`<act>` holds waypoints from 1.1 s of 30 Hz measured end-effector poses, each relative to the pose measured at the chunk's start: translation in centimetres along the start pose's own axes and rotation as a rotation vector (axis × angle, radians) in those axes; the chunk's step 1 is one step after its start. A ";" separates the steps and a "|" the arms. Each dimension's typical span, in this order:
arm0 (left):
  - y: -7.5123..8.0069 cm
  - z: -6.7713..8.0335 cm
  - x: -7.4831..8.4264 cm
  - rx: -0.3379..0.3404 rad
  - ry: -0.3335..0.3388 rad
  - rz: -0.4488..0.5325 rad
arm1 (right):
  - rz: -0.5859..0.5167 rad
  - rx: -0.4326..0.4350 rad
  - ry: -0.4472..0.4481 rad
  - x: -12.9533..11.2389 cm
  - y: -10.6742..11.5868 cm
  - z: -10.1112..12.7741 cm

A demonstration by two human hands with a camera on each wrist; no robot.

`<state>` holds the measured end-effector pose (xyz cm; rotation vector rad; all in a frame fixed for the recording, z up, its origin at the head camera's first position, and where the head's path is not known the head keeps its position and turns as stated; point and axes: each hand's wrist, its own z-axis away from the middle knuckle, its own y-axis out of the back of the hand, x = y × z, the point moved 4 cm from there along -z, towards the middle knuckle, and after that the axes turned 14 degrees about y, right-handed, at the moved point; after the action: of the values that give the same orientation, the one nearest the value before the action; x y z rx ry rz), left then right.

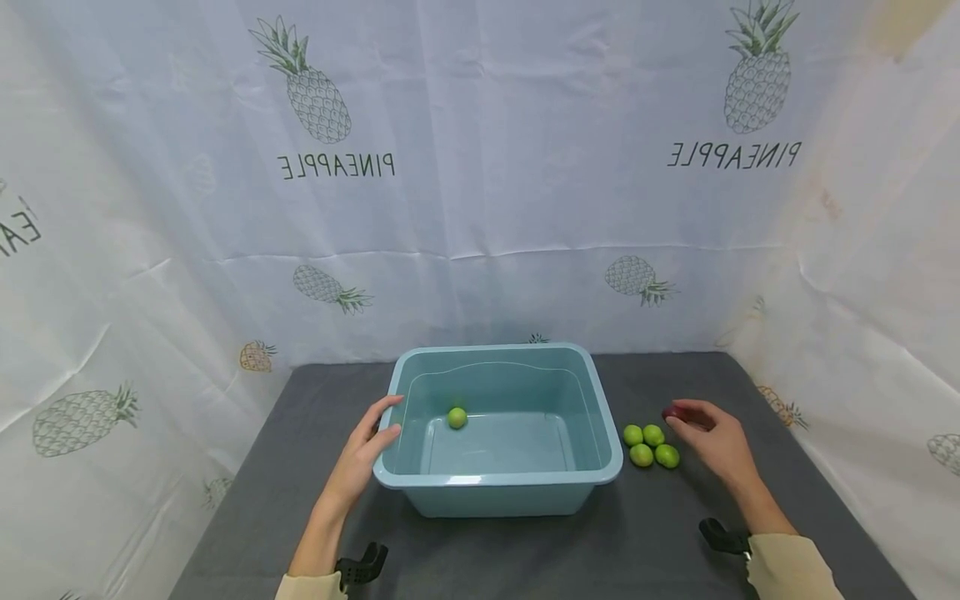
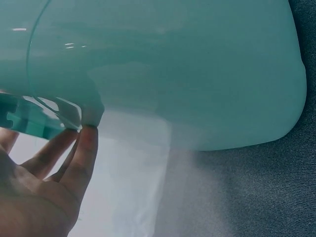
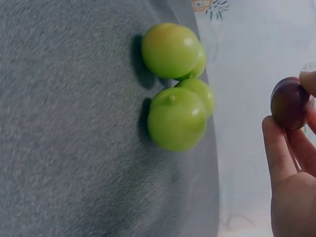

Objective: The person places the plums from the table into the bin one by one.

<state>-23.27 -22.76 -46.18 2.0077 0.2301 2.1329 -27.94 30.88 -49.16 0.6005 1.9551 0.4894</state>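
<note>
Cloth printed with pineapples (image 1: 480,167) is hung behind and beside a grey table (image 1: 660,533), and a blue tub (image 1: 607,454) is set near the middle of it. The tub is steadied at its left rim by the left hand (image 1: 363,454), whose fingers (image 2: 84,153) are held straight against the wall and under the lip, curled round nothing. One lime (image 1: 457,417) is seen inside the tub, on the floor near the far left corner; nothing else is seen in it.

Just right of the tub, four limes (image 1: 649,446) are clustered on the table, touching one another. Beyond them a small dark red fruit (image 1: 672,412) is pinched between the fingertips of the right hand (image 1: 712,442); in the right wrist view the fruit (image 3: 289,103) is seen clamped by thumb and fingers (image 3: 276,148), clear of the limes (image 3: 175,118) and lifted off the table.

As a judgement, the fruit is best carried with a light, even pinch, since it is round, smooth and easily rolled out of the fingertips. It should be brought high enough over the right rim that the wall is not struck, and lowered close to the floor before release, so that it is not bounced. The tub is best kept braced by the left hand throughout.
</note>
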 end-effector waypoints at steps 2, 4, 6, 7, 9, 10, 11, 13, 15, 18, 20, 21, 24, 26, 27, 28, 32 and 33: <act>0.0 0.0 0.0 0.002 0.004 -0.002 | -0.008 -0.002 -0.001 -0.2 0.0 -0.2; 0.0 0.1 0.1 0.001 0.003 -0.006 | -0.023 -0.001 0.000 -0.5 0.0 -0.5; 0.0 0.2 0.2 -0.002 -0.004 -0.010 | -0.044 -0.001 0.005 -0.8 0.0 -0.8; 0.0 0.2 0.2 -0.006 -0.009 -0.009 | -0.054 0.000 0.006 -1.0 0.0 -1.0; 0.0 0.2 0.2 -0.016 -0.021 -0.007 | -0.075 0.000 0.009 -1.3 0.0 -1.2; 0.0 0.2 0.3 -0.020 -0.025 -0.006 | -0.082 -0.002 0.010 -1.4 0.0 -1.3; 0.0 0.3 0.3 -0.020 -0.025 -0.009 | -0.086 -0.003 0.013 -1.7 0.0 -1.4; -0.1 0.2 0.3 -0.020 -0.022 -0.013 | -0.095 -0.008 0.021 -2.1 0.0 -1.6; -0.1 0.2 0.3 -0.019 -0.017 -0.017 | -0.108 -0.012 0.030 -2.6 0.0 -1.8; -0.1 0.2 0.3 -0.018 -0.016 -0.018 | -0.116 -0.016 0.049 -3.3 -0.1 -2.1; -0.1 0.2 0.3 -0.017 -0.017 -0.017 | -0.116 -0.017 0.060 -3.7 -0.1 -2.4; -0.1 0.2 0.2 -0.017 -0.017 -0.018 | -0.113 -0.017 0.067 -3.9 -0.2 -2.5; -0.1 0.2 0.2 -0.014 -0.013 -0.016 | -0.106 -0.019 0.089 -4.4 -0.3 -2.8; -0.1 0.2 0.2 -0.011 -0.011 -0.017 | -0.107 -0.022 0.104 -4.7 -0.4 -2.9; -0.1 0.2 0.2 -0.011 -0.010 -0.016 | -0.105 -0.024 0.111 -4.9 -0.4 -3.0; -0.1 0.2 0.2 -0.011 -0.010 -0.015 | -0.107 -0.027 0.114 -5.0 -0.5 -3.0; -0.1 0.2 0.2 -0.012 -0.018 -0.012 | -0.124 -0.035 0.133 -5.7 -0.6 -3.3; -0.1 0.2 0.2 -0.013 -0.018 -0.013 | -0.132 -0.037 0.136 -5.9 -0.7 -3.4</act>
<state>-23.10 -22.58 -45.99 2.0122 0.2254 2.1017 -28.84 26.54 -44.00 0.4213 2.0941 0.4933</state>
